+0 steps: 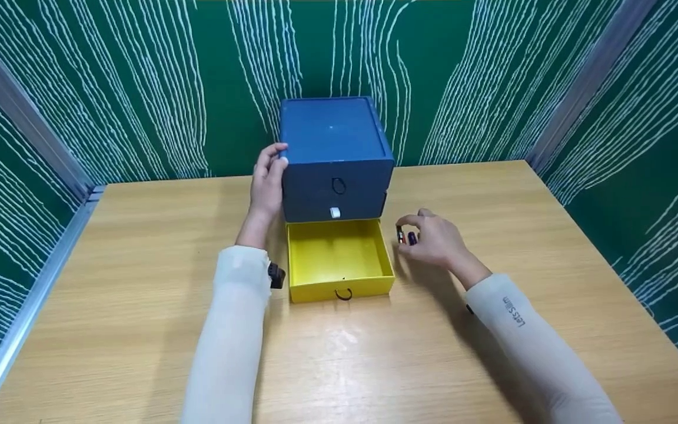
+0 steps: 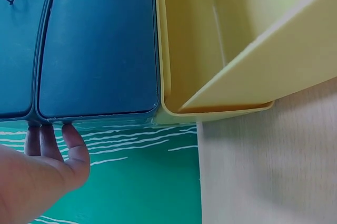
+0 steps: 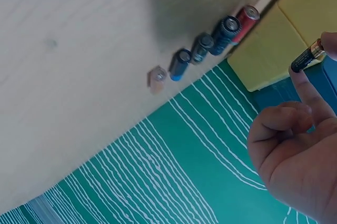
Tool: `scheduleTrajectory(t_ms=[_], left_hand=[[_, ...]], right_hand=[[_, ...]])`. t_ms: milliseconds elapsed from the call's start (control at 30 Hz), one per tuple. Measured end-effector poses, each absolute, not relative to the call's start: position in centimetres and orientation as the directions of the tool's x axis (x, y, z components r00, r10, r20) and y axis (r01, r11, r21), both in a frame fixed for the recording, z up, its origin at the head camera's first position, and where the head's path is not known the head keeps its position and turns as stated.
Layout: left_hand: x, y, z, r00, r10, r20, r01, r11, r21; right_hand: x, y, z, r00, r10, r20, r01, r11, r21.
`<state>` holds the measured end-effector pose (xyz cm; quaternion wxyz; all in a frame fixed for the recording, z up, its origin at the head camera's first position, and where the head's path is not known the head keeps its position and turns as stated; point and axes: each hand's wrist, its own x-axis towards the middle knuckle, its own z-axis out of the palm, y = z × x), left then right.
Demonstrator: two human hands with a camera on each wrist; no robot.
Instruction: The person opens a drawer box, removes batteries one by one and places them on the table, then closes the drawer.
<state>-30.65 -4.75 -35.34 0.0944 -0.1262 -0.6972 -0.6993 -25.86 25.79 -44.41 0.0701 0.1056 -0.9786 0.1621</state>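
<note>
My right hand (image 1: 436,238) pinches a small dark battery (image 3: 304,60) with a copper-coloured end between thumb and index finger, above the table to the right of the yellow drawer (image 1: 315,292). Several more batteries (image 3: 225,35) of differing sizes stand in a row on the table close by, as the right wrist view shows; one is red (image 3: 246,22). The yellow drawer is pulled out at the bottom of the blue drawer cabinet (image 1: 309,185), and its inside is bare. My left hand (image 1: 266,182) touches the cabinet's left side with extended fingertips near its upper front corner.
The cabinet stands on the wooden table (image 1: 156,294) near its back edge. Green walls (image 1: 239,135) with white lines close in the back and both sides. On the cabinet front are a black loop (image 1: 339,186) and a white tab (image 1: 334,212).
</note>
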Motion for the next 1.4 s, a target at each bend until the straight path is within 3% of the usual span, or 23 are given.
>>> scheduleTrajectory(t_ms=[533, 767, 1400], left_hand=[[-32.5, -5.0, -36.9, -0.951, 0.041, 0.307, 0.308, -0.001, 0.952], [-30.8, -4.8, -35.4, -0.951, 0.041, 0.307, 0.308, 0.009, 0.951], [-30.9, -4.9, -35.5, -0.948, 0.047, 0.314, 0.314, -0.010, 0.949]], right_hand=[[-26.8, 25.8, -45.8, -0.979, -0.149, 0.136, -0.186, 0.929, -0.321], [-27.1, 25.9, -46.4, -0.974, -0.180, 0.134, -0.212, 0.936, -0.283], [-28.5, 25.3, -46.8, -0.987, -0.161, 0.023, -0.161, 0.955, -0.248]])
